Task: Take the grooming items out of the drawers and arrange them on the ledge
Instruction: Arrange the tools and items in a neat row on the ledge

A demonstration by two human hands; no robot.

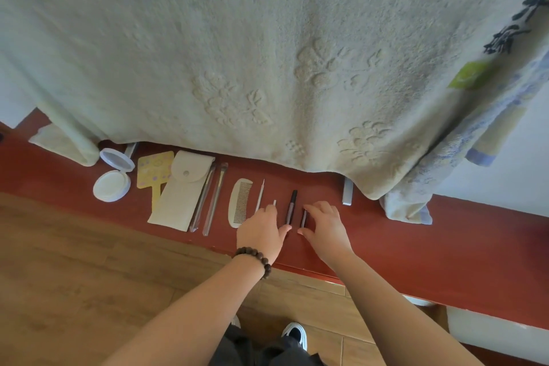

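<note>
Grooming items lie in a row on the red ledge [416, 235]: an open white compact [112, 184], a yellow hand mirror [154, 172], a cream pouch [181, 190], two wrapped brushes [212, 199], a white comb [240, 202], a thin white stick [260, 194] and a dark pen-like tool [291, 206]. My left hand [261, 232] pinches a small white stick [274, 203] beside the dark tool. My right hand [325, 224] holds a short dark item [304, 218] between thumb and fingers, just right of the dark tool.
A large pale green towel [267, 53] hangs over the back of the ledge on a rack with grey feet [347, 192]. A patterned blue towel [475, 134] hangs at the right. Wooden floor [74, 276] and my shoes lie below the ledge's front edge.
</note>
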